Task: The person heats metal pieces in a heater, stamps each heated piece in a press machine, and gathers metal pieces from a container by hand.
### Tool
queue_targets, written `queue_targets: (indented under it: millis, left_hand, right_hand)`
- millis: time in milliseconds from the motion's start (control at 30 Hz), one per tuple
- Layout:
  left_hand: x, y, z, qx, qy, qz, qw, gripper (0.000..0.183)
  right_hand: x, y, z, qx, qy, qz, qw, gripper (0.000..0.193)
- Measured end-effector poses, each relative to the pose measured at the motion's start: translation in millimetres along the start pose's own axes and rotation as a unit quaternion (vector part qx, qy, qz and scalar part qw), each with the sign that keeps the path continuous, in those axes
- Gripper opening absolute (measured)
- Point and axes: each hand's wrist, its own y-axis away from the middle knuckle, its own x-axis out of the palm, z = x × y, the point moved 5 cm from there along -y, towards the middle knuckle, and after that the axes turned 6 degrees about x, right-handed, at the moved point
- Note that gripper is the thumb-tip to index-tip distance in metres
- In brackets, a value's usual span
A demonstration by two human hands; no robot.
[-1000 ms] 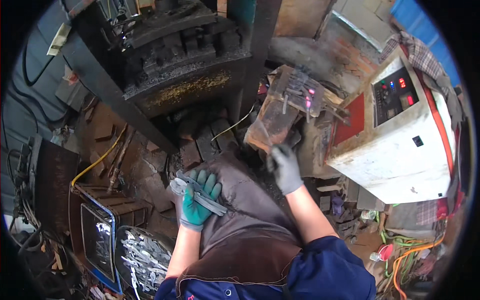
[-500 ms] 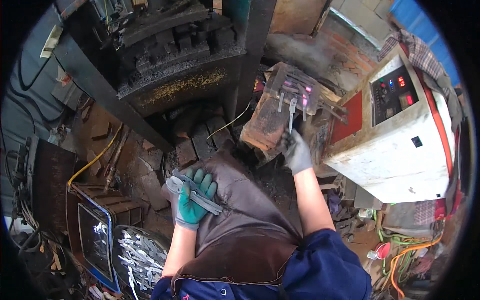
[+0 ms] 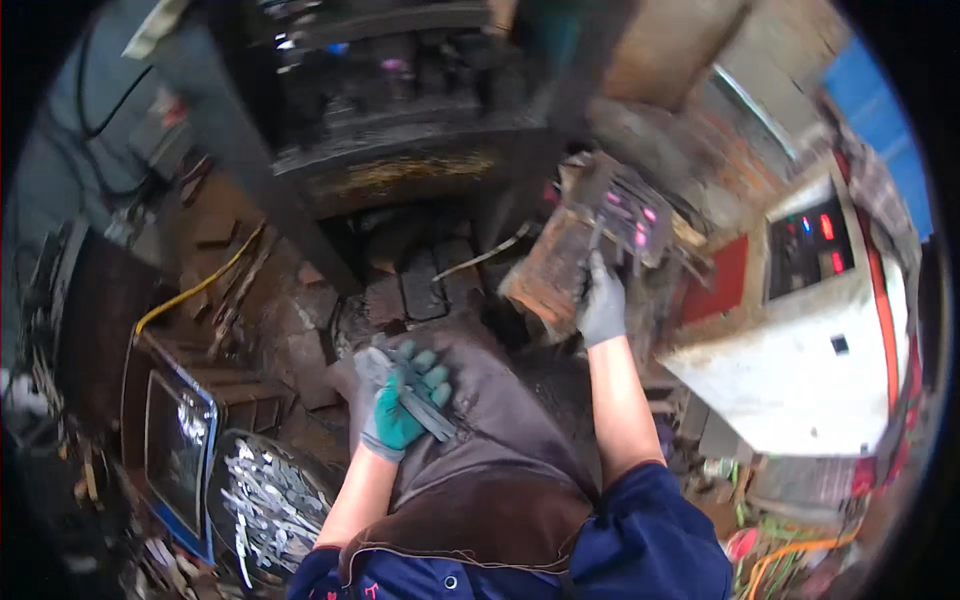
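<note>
My left hand (image 3: 402,405), in a teal and grey glove, is closed around several flat grey metal blanks (image 3: 428,412) over my apron-covered lap. Their rounded ends stick out past the thumb side. My right hand (image 3: 604,308), in a grey glove, reaches up to the brick block (image 3: 545,275). Its fingers are closed at the near end of a slim grey metal blank (image 3: 597,236), which points away from me toward the block's top. Further pieces lie there, and glowing pink-hot pieces (image 3: 641,226) show just right of it. Blur hides the fingertips' exact grip.
A white control cabinet (image 3: 775,385) with lit red displays stands at right. A dark heavy machine frame (image 3: 405,145) rises ahead. At lower left, a round container holds many grey metal blanks (image 3: 270,510), beside a blue-edged bin (image 3: 211,480). An orange hose (image 3: 800,548) lies at lower right.
The view has shifted and blurred, so the surroundings sit lower and farther right. My right hand stays at the brick block, its fingers now farther along the metal blank. The left hand keeps its bundle.
</note>
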Motion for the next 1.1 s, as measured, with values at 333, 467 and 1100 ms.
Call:
queue_targets:
  millis: [333, 467, 1100]
  left_hand:
    - [-15.8, -0.3, -2.6, -0.017, 0.054, 0.047, 0.997, 0.052]
    - [-3.1, 6.0, -14.7, 0.007, 0.066, 0.068, 0.995, 0.053]
    - [-5.0, 1.0, -10.6, 0.0, 0.03, 0.079, 0.996, 0.057]
  right_hand:
    - [333.1, -21.9, 40.7, 0.094, 0.027, 0.356, 0.929, 0.032]
    - [306.9, 30.0, 15.3, -0.017, 0.03, 0.363, 0.931, 0.024]
    - [-1.6, 55.6, -35.6, 0.144, -0.114, 0.07, 0.981, 0.021]
